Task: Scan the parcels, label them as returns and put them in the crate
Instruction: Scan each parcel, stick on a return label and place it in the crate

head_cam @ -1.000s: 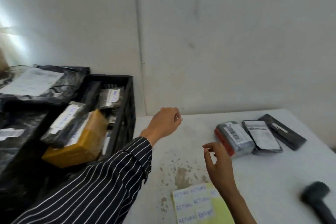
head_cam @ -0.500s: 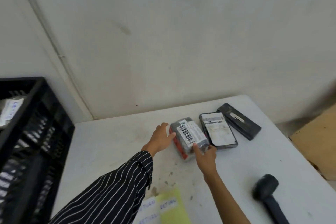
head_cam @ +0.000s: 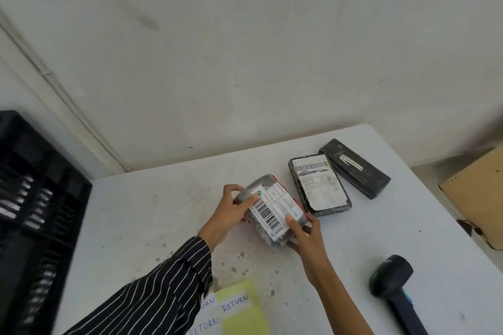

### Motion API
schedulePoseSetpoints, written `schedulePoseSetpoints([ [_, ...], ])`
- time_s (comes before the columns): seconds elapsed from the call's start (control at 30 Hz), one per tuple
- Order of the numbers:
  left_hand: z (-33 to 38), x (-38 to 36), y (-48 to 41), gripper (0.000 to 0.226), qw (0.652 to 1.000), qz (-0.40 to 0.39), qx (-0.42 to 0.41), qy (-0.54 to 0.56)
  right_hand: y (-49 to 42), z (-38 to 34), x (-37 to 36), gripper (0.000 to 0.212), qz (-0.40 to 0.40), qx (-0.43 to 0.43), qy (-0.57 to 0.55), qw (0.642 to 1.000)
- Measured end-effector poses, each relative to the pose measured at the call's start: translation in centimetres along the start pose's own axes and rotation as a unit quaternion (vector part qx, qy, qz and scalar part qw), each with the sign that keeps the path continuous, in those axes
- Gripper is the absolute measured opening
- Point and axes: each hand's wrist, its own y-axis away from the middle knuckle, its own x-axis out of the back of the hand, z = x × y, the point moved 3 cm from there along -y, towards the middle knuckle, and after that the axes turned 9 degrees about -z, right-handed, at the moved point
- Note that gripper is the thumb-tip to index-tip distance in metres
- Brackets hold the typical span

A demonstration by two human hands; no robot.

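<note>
- Head view: your left hand (head_cam: 228, 215) curls round the parcel (head_cam: 272, 207) at its far end.
- Your right hand (head_cam: 307, 238) pinches its near end, thumb on top.

Left arm: long sleeve (head_cam: 152, 299) of black fabric with thin white pinstripes running along the arm. The stripes turn crosswise at the cuff (head_cam: 200, 254), which ends just behind the left hand (head_cam: 227, 216). The forearm behind the right hand (head_cam: 309, 243) is bare.

Grey-red parcel (head_cam: 272, 209), black-white striped sleeve (head_cam: 163, 285), yellow sheet (head_cam: 242, 315), black crate (head_cam: 35, 198).
</note>
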Motion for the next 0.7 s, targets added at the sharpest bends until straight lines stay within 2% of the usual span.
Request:
schedulePoseSetpoints([
  [0.07,-0.7,-0.4,1.9,0.037,1.000,0.014,-0.011,0.020,1.1,-0.1,0.6,0.069,-0.011,0.006,-0.001,1.000],
  [0.2,-1.9,-1.9,5.4,0.078,0.996,0.054,-0.034,0.064,4.3,0.1,0.9,0.063,-0.049,-0.013,-0.012,0.999],
  [0.4,-3.4,-5.9,9.4,0.072,0.997,0.032,-0.045,0.053,8.4,1.7,-0.7,0.060,-0.087,-0.045,-0.151,0.984],
  [0.5,-4.7,-7.5,10.1,0.074,0.986,0.075,-0.044,0.141,9.8,2.1,-1.4,0.060,-0.083,-0.050,-0.203,0.974],
  [0.6,-5.4,-8.8,10.2,0.062,0.975,0.100,-0.034,0.193,10.9,2.3,-0.6,0.056,-0.069,-0.064,-0.133,0.987],
  [0.7,-5.9,-9.2,10.0,0.075,0.965,0.085,-0.019,0.249,12.4,1.2,1.1,0.061,-0.071,-0.037,0.037,0.996],
])
